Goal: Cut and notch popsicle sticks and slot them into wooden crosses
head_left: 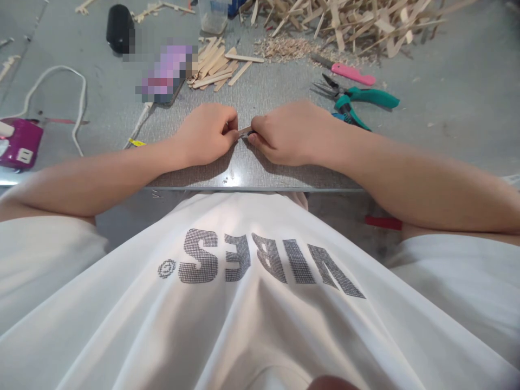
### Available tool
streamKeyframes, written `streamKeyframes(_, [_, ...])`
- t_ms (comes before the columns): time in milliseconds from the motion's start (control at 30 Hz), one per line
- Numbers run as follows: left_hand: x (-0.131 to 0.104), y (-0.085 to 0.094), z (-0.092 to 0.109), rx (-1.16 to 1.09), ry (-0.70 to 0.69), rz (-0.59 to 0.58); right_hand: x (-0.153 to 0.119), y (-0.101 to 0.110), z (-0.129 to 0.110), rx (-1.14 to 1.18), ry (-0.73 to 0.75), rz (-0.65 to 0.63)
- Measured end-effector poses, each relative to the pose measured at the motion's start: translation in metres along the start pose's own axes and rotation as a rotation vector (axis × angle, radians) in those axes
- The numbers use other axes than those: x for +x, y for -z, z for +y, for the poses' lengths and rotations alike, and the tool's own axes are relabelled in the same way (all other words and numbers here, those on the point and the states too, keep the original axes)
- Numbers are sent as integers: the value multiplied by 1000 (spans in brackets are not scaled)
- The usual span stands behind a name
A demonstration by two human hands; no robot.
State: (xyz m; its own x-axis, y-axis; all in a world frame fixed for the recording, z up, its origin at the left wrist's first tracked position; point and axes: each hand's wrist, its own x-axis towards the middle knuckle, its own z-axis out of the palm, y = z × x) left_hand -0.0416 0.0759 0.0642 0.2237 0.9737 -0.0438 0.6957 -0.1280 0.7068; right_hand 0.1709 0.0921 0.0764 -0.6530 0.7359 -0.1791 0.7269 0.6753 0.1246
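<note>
Near the table's front edge, both hands come close together over a small wooden stick [244,130]. My left hand [207,132] is closed, with thumb and fingertips pinching the stick's left end. From the other side my right hand [290,132] is closed too, its curled fingers and thumb gripping around the right end. A small dark piece shows by the right fingertips; what it is I cannot make out. Most of the stick is hidden in the fingers. Beyond the hands lies a loose stack of flat wooden craft sticks [215,65].
Teal-handled pliers [371,97] and a pink-handled knife [351,73] lie at the right. Wood shavings [280,49] and a heap of wood scraps [345,19] spread behind. At left are a pixelated phone [168,70], its white cable, a black case [119,30] and a purple power adapter [22,143].
</note>
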Motion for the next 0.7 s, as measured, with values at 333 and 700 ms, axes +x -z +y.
streamKeyframes(333, [2,-1,-2,20,-17,-13,-2,4,-3,-20,4,-2])
streamKeyframes(700, [2,3,-5,81,-47,-38,1,1,-7,42,-27,7])
